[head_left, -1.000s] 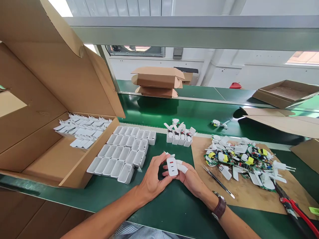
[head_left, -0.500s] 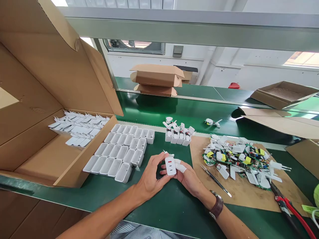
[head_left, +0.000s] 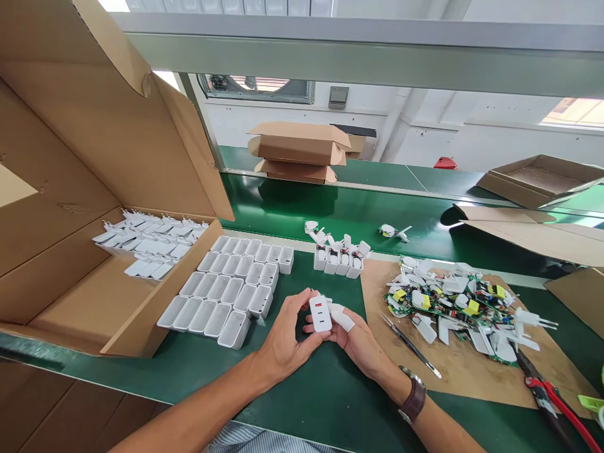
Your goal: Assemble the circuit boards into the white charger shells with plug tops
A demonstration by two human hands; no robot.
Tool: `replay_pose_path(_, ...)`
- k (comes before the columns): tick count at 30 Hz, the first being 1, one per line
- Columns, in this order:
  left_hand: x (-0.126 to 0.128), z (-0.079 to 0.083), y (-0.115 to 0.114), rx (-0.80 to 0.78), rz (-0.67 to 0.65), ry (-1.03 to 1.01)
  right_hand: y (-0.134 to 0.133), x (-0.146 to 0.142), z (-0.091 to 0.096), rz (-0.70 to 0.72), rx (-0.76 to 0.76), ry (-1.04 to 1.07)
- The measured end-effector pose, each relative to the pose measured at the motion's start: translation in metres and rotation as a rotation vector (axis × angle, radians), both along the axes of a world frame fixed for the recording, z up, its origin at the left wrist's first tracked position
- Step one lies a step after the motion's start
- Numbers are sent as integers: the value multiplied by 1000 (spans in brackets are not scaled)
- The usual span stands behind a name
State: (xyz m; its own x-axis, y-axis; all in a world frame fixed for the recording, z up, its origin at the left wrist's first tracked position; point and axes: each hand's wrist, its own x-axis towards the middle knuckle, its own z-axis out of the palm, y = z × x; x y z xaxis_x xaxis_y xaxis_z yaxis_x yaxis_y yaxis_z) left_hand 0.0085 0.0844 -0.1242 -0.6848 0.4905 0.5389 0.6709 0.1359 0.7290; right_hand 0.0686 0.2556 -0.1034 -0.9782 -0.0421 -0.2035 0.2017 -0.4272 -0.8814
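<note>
A white charger point(head_left: 321, 314) with a red-marked port and two more slots in its face is between my hands, low over the green bench. My left hand point(head_left: 289, 333) closes on its left side, index finger at the top and thumb at the bottom. From the right, my right hand point(head_left: 355, 336) wraps its fingers behind the same charger; white coverings are on some fingers. Beyond my hands stand several white housings point(head_left: 337, 263) with circuit boards sticking out. Rows of open white housings point(head_left: 217, 286) are to the left.
An open cardboard box point(head_left: 141, 321) holds stacked white parts point(head_left: 151, 239). On the right, a brown board point(head_left: 391, 365) bears a pile of circuit boards point(head_left: 453, 302), tweezers point(head_left: 409, 345) and red-handled pliers point(head_left: 542, 387). Behind runs a green belt point(head_left: 283, 211) with a circuit board assembly point(head_left: 395, 231).
The circuit board assemblies on the green belt have shifted left. The charger has moved and turned slightly in my hands, which keep hold of it.
</note>
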Motion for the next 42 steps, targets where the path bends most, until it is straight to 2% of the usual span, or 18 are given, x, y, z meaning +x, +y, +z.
replay_pose_path(3, 0, 1, -1, -41, 9, 3, 3, 1, -4, -109, 202, 63)
replay_pose_path(5, 1, 4, -3, -51, 30, 30, 6, 1, -6, -209, 418, 175)
replay_pose_path(7, 2, 13, -5, -56, 67, 70, 10, 1, -6, -272, 681, 374)
replay_pose_path(10, 0, 41, -9, -77, 93, 193, 13, 3, -6, -256, 1041, 666)
replay_pose_path(13, -21, 82, -8, -141, 30, 386, 13, 3, -8, -205, 1215, 763)
replay_pose_path(16, -72, 115, 3, -221, -13, 481, 11, 2, -13, -197, 1270, 786)
replay_pose_path(18, -117, 125, 17, -356, -17, 381, 11, 1, -15, -198, 1278, 792)
replay_pose_path(19, -139, 126, 25, -467, -6, 272, 11, 2, -16, -199, 1280, 793)
replay_pose_path(22, -195, 117, 51, -630, 2, 163, 11, 4, -19, -199, 1280, 800)
replay_pose_path(25, -226, 102, 72, -785, 0, 72, 13, 5, -25, -173, 1320, 781)
replay_pose_path(28, -243, 96, 91, -914, -12, 22, 13, -1, -37, -141, 1415, 751)
replay_pose_path(31, -253, 101, 118, -1002, -25, 10, 10, -12, -52, -100, 1506, 745)
replay_pose_path(33, -255, 106, 145, -1023, -52, 20, 7, -21, -63, -94, 1527, 720)
replay_pose_path(39, -240, 111, 243, -1035, -228, 83, 2, -39, -88, -92, 1394, 517)
replay_pose_path(42, -229, 105, 277, -1091, -293, 95, 1, -43, -96, -61, 1355, 498)
